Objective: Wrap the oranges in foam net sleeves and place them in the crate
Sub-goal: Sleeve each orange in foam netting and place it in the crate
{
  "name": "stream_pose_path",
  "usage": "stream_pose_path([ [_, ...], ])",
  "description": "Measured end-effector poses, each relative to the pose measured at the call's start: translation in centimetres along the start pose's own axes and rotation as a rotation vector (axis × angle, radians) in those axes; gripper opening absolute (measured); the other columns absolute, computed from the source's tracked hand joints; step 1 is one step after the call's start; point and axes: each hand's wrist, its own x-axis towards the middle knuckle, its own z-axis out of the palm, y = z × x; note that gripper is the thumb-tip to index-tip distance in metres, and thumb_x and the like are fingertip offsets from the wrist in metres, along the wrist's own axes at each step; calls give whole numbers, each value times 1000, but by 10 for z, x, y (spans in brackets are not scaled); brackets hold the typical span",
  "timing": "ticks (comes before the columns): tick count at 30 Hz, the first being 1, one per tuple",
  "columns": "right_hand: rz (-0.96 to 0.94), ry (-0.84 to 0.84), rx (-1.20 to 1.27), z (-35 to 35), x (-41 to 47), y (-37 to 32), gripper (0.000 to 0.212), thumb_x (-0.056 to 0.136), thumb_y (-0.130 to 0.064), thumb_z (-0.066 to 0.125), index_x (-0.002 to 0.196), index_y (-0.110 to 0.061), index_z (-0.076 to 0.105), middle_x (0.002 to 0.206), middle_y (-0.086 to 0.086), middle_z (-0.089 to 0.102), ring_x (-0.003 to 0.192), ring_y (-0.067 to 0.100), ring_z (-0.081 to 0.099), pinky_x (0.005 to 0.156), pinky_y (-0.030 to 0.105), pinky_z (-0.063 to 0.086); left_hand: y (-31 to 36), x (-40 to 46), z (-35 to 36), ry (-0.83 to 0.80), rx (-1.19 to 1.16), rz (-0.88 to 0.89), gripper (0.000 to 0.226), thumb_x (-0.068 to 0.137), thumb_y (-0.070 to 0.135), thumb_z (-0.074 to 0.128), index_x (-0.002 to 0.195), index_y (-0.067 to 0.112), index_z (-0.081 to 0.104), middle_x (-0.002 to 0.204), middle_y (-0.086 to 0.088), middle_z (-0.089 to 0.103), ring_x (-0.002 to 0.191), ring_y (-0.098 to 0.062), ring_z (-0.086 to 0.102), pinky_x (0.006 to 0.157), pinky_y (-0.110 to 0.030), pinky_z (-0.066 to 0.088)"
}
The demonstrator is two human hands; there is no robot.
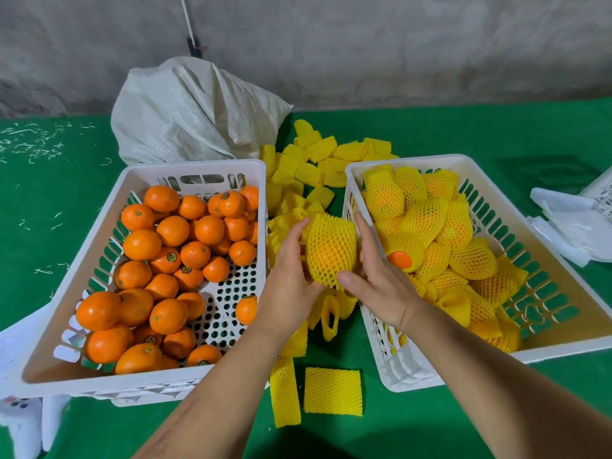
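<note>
So we're mid-wrap here: our left hand and right hand both have fingers curled around a sleeved orange, held up in the gap between the two crates, the yellow net pretty much covering it. Looks like we're roughly halfway through the job. The right crate already has a decent heap of wrapped oranges, though one near the middle pokes out of its sleeve a bit. The left crate still holds a couple dozen bare oranges, so plenty left. Lots of spare foam sleeves are scattered between the crates and toward us. Everything sits on a green cloth-covered table, with a white woven sack behind and a rough grey concrete wall at the back.
</note>
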Motion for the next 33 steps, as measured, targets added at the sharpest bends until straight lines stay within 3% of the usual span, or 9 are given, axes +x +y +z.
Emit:
stream_pose_path([
  [3,91,31,63,1,3,-3,113,62,-102,47,151,-62,-10,164,-11,27,135,24,51,100,48,53,1,-1,2,-98,38,8,110,88,20,85,162,53,10,157,3,44,139,-19,53,107,-46,54],
  [6,114,105,208,4,6,-1,116,59,-94,66,149,-66,-1,163,-17,25,140,19,44,104,46,52,0,-2,4,-81,93,65,82,92,19,81,157,43,38,134,11,57,123,-4,57,101,-26,52],
  [8,131,167,347,6,9,1,113,58,-90,72,147,-68,6,161,-18,28,141,16,44,102,37,53,0,-2,2,-30,34,50,66,92,10,79,147,36,55,122,11,64,111,4,61,94,-23,55],
  [11,139,169,473,10,8,1,124,51,-80,85,145,-69,6,146,-27,37,131,2,47,85,15,52,1,-2,-3,32,-74,16,48,94,1,74,135,25,69,116,7,74,103,-4,69,91,-31,60],
  [16,45,177,378,12,4,12,134,62,-39,96,147,-68,-4,151,-23,29,135,6,43,92,20,46,2,-4,-5,43,-122,52,35,98,4,71,129,19,75,101,-8,72,92,-22,67,80,-37,57],
  [21,46,318,331,16,2,14,101,65,-43,82,143,-58,20,123,-34,44,106,0,58,69,24,57,4,-5,-3,68,-89,86,31,95,3,72,115,26,78,92,-5,66,85,-11,61,73,-20,48],
  [25,75,413,420,12,2,18,82,73,-45,77,137,-57,27,127,-11,55,104,9,65,68,23,57,5,-8,3,-11,12,150,20,97,6,72,114,14,79,90,3,61,82,-8,60,72,-23,51],
  [29,33,310,259,15,-1,11,73,80,-50,70,139,-55,28,123,-19,56,101,0,63,68,25,58,6,-7,5,-90,43,139,14,93,13,75,103,22,72,104,8,57,97,-10,60,83,-32,53],
  [33,26,241,293,11,-4,11,76,76,-48,62,141,-53,22,126,-11,51,101,6,61,71,36,56,9,-8,5,-257,-43,145,21,85,34,70,104,29,63,144,10,37,146,-4,31,116,-24,33],
])
